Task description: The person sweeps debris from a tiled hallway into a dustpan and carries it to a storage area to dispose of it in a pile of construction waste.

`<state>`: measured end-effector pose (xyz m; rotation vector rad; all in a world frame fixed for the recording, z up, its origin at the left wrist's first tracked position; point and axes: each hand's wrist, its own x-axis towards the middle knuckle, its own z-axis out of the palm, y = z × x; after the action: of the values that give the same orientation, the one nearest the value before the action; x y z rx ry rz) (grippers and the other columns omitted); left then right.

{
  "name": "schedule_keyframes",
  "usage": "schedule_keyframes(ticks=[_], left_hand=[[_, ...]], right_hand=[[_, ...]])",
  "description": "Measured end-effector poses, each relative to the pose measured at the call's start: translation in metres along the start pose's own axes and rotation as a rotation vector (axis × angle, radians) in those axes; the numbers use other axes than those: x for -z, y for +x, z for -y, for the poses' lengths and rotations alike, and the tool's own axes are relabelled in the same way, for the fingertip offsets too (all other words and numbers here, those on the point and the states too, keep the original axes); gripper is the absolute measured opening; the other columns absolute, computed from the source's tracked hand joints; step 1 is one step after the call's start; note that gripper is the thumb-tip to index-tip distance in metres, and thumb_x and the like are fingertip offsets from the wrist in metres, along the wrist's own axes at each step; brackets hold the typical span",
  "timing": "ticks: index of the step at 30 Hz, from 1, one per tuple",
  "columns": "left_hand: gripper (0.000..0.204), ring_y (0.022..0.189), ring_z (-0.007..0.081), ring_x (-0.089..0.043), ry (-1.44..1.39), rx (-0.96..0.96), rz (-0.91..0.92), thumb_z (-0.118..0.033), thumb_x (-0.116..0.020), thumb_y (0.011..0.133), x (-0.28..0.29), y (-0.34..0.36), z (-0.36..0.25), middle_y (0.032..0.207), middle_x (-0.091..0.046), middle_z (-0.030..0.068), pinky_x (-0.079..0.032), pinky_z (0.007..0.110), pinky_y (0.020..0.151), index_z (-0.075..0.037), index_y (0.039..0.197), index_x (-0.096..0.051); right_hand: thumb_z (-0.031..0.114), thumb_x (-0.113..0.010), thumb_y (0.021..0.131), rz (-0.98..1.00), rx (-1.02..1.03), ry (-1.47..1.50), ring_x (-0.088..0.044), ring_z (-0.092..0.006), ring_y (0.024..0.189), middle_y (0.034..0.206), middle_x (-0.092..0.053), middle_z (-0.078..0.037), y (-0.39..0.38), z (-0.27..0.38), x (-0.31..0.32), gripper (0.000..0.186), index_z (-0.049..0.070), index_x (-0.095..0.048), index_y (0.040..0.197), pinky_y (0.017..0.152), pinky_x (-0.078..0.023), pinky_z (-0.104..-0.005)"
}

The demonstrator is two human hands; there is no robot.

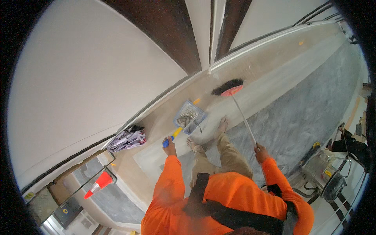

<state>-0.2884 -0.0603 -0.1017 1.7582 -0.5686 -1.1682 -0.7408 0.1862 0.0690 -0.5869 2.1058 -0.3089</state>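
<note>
My left hand (169, 149) is closed round the blue and yellow handle of a dustpan (201, 116). The pan is bluish and see-through, and grey debris (184, 119) lies in it. It is low over the floor or resting on it, just beyond my left foot; I cannot tell which. In my right hand (261, 154) is the pale stick of a broom (232, 91). Its red head with black bristles is on the beige floor strip, farther out and to the right of the pan.
A crumpled light purple cloth bundle (127, 140) lies by the wall at left. Beyond it are a thin dark rail and an orange-and-white traffic cone (100, 183). Along the far side runs a white wall (90, 70). A metal-framed machine (323, 172) and another person's dark-clad legs (352, 148) are at right.
</note>
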Motion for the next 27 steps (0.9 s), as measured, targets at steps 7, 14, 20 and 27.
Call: schedule_keyframes(ticks=[7, 14, 20, 27], left_hand=[[0.026, 0.073, 0.0104, -0.056, -0.039, 0.07, -0.033, -0.018, -0.069, 0.083, 0.007, 0.004, 0.025, 0.084, -0.062, 0.0046, -0.046, 0.024, 0.068, 0.002, 0.099, -0.06], [0.028, 0.077, 0.0109, -0.056, 0.014, 0.031, -0.032, -0.017, -0.07, 0.082, 0.007, 0.009, 0.022, 0.086, -0.061, 0.0035, -0.046, 0.023, 0.073, 0.001, 0.1, -0.06], [0.029, 0.079, 0.0112, -0.056, 0.052, 0.034, -0.013, -0.016, -0.071, 0.081, 0.012, 0.009, 0.029, 0.09, -0.061, 0.004, -0.046, 0.024, 0.074, 0.002, 0.102, -0.06], [0.033, 0.065, 0.008, -0.05, 0.017, -0.082, -0.019, -0.022, -0.072, 0.081, 0.012, 0.027, 0.031, 0.078, -0.057, 0.0005, -0.042, 0.022, 0.059, -0.002, 0.105, -0.06]], right_hand=[[0.022, -0.053, 0.089, -0.291, 0.029, -0.234, -0.06, -0.0269, 0.062, 0.09, -0.06, -0.016, -0.02, -0.012, 0.098, 0.048, 0.008, -0.041, 0.133, 0.053, -0.049, -0.0417], [0.012, -0.058, 0.082, -0.203, -0.089, -0.371, -0.061, -0.0235, 0.055, 0.07, -0.061, -0.013, 0.148, 0.099, 0.116, 0.04, 0.002, -0.051, 0.12, 0.046, -0.049, -0.0362], [0.018, -0.055, 0.082, -0.079, 0.122, -0.973, -0.063, -0.034, 0.083, 0.087, -0.065, -0.017, 0.16, 0.079, 0.011, 0.038, 0.003, -0.054, 0.117, 0.077, -0.049, -0.0398], [0.008, -0.048, 0.079, 0.257, 0.11, -0.951, -0.058, -0.0418, 0.098, 0.106, -0.06, -0.025, -0.007, 0.125, 0.024, 0.067, 0.005, -0.025, 0.141, 0.086, -0.046, -0.0474]])
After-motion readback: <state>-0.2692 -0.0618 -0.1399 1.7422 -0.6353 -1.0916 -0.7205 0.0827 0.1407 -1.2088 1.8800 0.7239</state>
